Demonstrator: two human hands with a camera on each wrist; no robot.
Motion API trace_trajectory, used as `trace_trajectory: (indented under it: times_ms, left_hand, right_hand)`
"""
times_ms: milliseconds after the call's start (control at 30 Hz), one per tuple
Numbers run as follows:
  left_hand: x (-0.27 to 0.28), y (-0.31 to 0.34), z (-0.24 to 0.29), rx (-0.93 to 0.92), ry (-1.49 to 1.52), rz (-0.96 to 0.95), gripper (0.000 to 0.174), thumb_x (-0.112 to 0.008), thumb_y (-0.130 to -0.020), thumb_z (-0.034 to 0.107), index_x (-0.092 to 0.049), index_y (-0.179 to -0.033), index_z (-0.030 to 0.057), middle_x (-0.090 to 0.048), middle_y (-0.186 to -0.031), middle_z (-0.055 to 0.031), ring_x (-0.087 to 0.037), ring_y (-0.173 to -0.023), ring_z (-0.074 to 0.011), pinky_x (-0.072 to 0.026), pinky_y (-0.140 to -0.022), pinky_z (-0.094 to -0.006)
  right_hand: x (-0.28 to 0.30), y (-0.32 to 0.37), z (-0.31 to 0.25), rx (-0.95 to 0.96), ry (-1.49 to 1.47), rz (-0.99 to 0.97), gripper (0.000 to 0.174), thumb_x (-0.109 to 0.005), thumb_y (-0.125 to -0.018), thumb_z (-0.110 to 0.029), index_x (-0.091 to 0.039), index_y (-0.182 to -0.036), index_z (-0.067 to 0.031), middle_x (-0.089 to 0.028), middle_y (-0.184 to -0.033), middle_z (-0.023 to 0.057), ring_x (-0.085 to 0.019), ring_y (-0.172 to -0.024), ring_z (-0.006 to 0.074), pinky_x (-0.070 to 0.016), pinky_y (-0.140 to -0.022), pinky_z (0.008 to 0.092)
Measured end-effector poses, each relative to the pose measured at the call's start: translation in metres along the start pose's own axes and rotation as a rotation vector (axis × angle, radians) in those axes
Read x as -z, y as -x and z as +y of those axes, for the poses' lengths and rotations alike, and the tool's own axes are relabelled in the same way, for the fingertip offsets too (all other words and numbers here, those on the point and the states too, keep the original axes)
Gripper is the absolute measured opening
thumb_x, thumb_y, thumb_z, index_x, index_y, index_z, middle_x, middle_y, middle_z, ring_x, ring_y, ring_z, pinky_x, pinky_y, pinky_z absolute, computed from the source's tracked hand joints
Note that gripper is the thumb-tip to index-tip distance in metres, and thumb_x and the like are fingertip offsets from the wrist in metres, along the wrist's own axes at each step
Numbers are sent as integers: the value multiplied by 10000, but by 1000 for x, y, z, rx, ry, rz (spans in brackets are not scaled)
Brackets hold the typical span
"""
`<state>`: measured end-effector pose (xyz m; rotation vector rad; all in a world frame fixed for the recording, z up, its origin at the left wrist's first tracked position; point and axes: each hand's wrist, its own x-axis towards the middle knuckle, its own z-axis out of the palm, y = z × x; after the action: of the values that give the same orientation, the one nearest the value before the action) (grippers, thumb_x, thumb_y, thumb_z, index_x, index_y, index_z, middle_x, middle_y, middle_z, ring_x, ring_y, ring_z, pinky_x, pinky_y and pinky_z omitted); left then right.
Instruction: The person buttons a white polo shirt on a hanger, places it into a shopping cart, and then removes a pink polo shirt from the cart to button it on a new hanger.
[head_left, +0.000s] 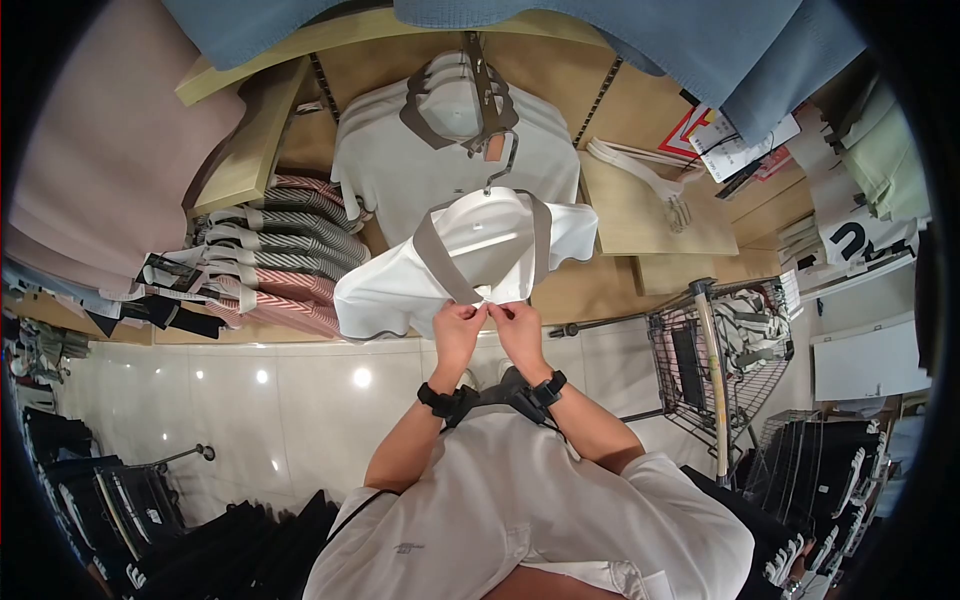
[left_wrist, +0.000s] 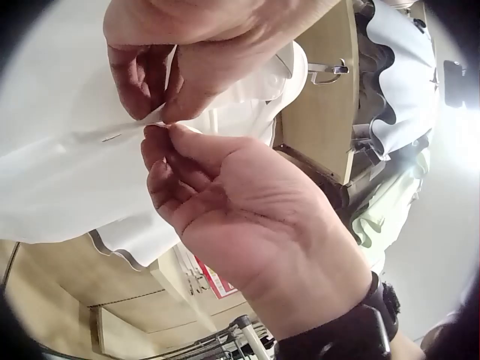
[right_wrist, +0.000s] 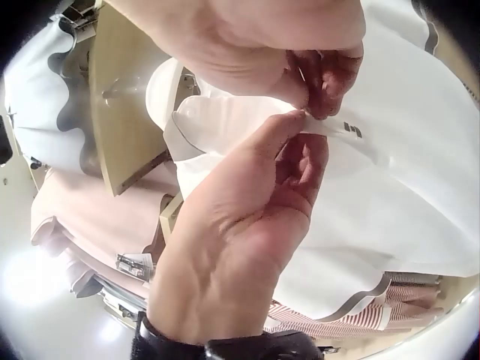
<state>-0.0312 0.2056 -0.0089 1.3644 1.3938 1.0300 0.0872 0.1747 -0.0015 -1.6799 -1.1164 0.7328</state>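
Observation:
A white polo shirt (head_left: 385, 290) with a grey-trimmed collar (head_left: 435, 255) hangs on a hanger (head_left: 500, 170) in front of me. My left hand (head_left: 457, 335) and right hand (head_left: 518, 333) meet at the front opening, below the collar. Thumb and fingertips of each pinch the white cloth, almost touching each other. In the left wrist view, the right hand (left_wrist: 247, 195) is below and the left hand (left_wrist: 202, 45) above. A small dark logo (right_wrist: 352, 130) shows on the chest beside the fingertips in the right wrist view. What lies between the fingertips is hidden.
Behind hang more pale polo shirts (head_left: 360, 140). Striped shirts (head_left: 290, 240) hang at the left, beside pink garments (head_left: 100, 130). Empty hangers (head_left: 650, 175) lie on a wooden shelf (head_left: 690, 225) at the right. A wire shopping cart (head_left: 710, 350) stands on the tiled floor (head_left: 320, 400).

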Motion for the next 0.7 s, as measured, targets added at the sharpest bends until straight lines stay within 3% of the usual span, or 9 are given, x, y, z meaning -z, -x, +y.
trace_trajectory:
  times_ms: [100,167,233,300,467,567,633,667,700]
  left_hand:
    - [2,-2,2,-67,-77,12,249,-761,-777,172,-686,-749,-64,-618,-727,-165,-586,-604,-241,-433,-558,-333]
    - [5,-3,5,-136,-135,32,240,-766,-767,165,-687,-747,-61,-614,-726,-164,-582,-599,-247,-431,-555,-338]
    - [7,-1,6,-49,-48,10,223,-769,-753,151,-684,-733,-54,-600,-703,-155,-570,-590,-253,-423,-547,-348]
    - [6,-1,-2,-88,-61,21,249,-771,-765,171,-682,-750,-61,-622,-705,-153,-585,-582,-223,-434,-544,-328]
    - [13,-2,-6,-105,-132,12,300,-782,-774,194,-665,-740,-81,-654,-726,-151,-620,-606,-193,-459,-561,-297]
    - [12,-1,-10,-34,-11,5,255,-777,-767,166,-650,-711,-49,-604,-698,-115,-544,-550,-205,-433,-549,-355]
    - [15,0,-4,38,21,29,336,-812,-730,184,-628,-882,-52,-601,-827,-121,-553,-632,-202,-461,-610,-355]
    - [14,0,-1,34,20,28,336,-812,-730,184,-628,-882,-52,-601,-827,-121,-553,-632,-202,-461,-610,-355]
    - [13,2,5,-58,-66,159,435,-829,-716,203,-581,-962,-56,-588,-879,-123,-559,-703,-200,-468,-661,-333]
  right_hand:
    - [-1,0,-3,-12,-1,-40,184,-690,-865,-129,-710,-887,52,-681,-695,101,-571,-601,105,-442,-558,269]
    - [-3,-1,-4,44,-41,22,165,-689,-846,-117,-705,-855,47,-649,-640,146,-566,-527,162,-436,-521,308]
    - [-2,-3,-1,45,-41,1,170,-693,-845,-120,-704,-854,50,-644,-632,137,-552,-527,154,-433,-521,306]
    - [0,-3,2,45,-37,-18,176,-696,-844,-123,-703,-853,53,-638,-624,127,-539,-527,145,-430,-521,305]
    - [1,0,-10,-156,-210,-9,232,-700,-874,-178,-675,-818,46,-563,-618,-5,-454,-567,62,-381,-514,258]
    - [11,-1,-21,-149,-245,93,242,-695,-886,-189,-658,-803,36,-529,-625,-37,-418,-582,41,-349,-516,240]
    - [7,-2,-9,-129,-266,94,240,-697,-884,-186,-659,-803,37,-530,-623,-36,-411,-586,41,-345,-520,239]
    - [6,-3,-3,-106,-284,93,239,-700,-883,-183,-659,-803,38,-531,-620,-34,-403,-589,41,-341,-523,239]
    - [8,-1,-5,-106,-285,94,239,-700,-883,-183,-659,-803,38,-531,-620,-34,-403,-589,41,-341,-523,239]
